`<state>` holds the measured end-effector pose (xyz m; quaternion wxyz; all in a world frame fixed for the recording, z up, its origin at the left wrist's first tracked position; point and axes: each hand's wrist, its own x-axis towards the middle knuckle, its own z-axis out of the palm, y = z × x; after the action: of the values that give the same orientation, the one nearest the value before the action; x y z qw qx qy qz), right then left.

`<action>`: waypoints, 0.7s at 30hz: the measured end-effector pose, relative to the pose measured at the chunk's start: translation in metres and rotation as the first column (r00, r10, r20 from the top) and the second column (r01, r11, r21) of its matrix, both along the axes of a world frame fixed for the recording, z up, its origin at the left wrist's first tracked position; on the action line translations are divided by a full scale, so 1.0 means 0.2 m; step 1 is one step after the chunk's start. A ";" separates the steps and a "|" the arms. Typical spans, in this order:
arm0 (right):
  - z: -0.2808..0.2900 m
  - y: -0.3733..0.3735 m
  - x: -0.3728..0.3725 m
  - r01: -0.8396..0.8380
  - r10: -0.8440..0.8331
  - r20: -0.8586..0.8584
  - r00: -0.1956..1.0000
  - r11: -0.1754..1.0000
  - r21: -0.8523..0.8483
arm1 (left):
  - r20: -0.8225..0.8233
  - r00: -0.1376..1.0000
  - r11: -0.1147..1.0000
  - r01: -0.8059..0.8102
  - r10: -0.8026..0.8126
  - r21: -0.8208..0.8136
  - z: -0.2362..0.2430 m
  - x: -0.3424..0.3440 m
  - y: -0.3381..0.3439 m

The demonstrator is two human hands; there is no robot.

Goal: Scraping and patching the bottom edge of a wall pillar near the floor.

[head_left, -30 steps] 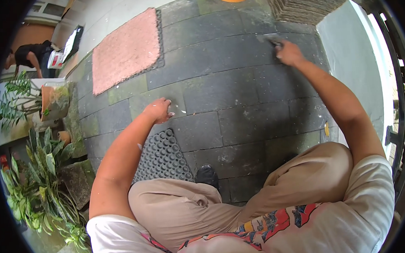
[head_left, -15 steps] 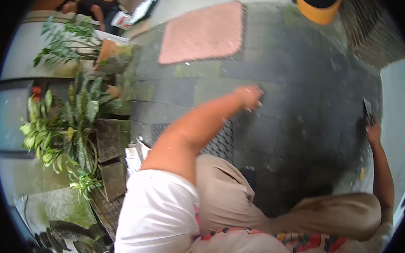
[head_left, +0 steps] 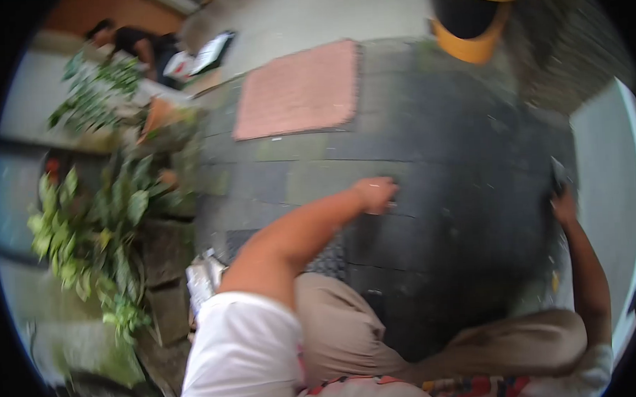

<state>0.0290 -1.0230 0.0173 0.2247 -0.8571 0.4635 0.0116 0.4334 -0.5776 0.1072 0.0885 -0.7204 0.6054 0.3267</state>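
I see my left hand (head_left: 376, 194) pressed on the dark stone floor (head_left: 457, 143), its fingers curled under, holding nothing I can make out. My right hand (head_left: 564, 205) sits near the floor's right edge, fingers closed around a thin dark tool (head_left: 558, 174) that is too blurred to identify. A pink mat (head_left: 299, 91) lies toward the far edge, an orange bin (head_left: 470, 18) beyond it, leafy plants (head_left: 92, 229) along the left edge.
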 end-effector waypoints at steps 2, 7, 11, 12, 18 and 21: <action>0.07 -0.04 0.06 0.038 -0.034 0.035 0.999 0.994 -0.103 | 0.007 1.000 1.000 -0.021 0.021 0.002 -0.02 0.02 0.01; 0.01 0.33 -0.03 0.203 -0.202 0.070 0.977 0.979 -0.008 | -0.037 0.991 0.991 -0.132 0.132 0.012 0.00 -0.03 -0.01; 0.10 0.44 -0.01 0.280 -0.281 -0.005 0.960 0.953 0.118 | 0.001 0.995 0.995 -0.097 0.097 0.025 0.01 -0.09 -0.07; 0.13 0.41 0.02 0.268 -0.270 0.001 0.963 0.956 0.120 | 0.014 0.996 0.994 -0.093 0.092 0.059 0.00 -0.10 -0.07; 0.01 0.40 -0.10 0.359 -0.389 0.076 0.918 0.898 0.253 | 0.020 0.999 0.999 -0.044 0.044 -0.003 -0.01 -0.12 0.00; -0.45 0.41 -0.44 0.350 -0.338 0.146 0.930 0.935 -0.065 | -0.012 0.999 0.994 0.045 -0.047 -0.101 -0.05 -0.08 -0.16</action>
<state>-0.0582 -0.9419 -0.0719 0.2150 -0.7707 0.5905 -0.1058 0.4178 -0.6093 0.0964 0.0553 -0.7075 0.6381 0.2986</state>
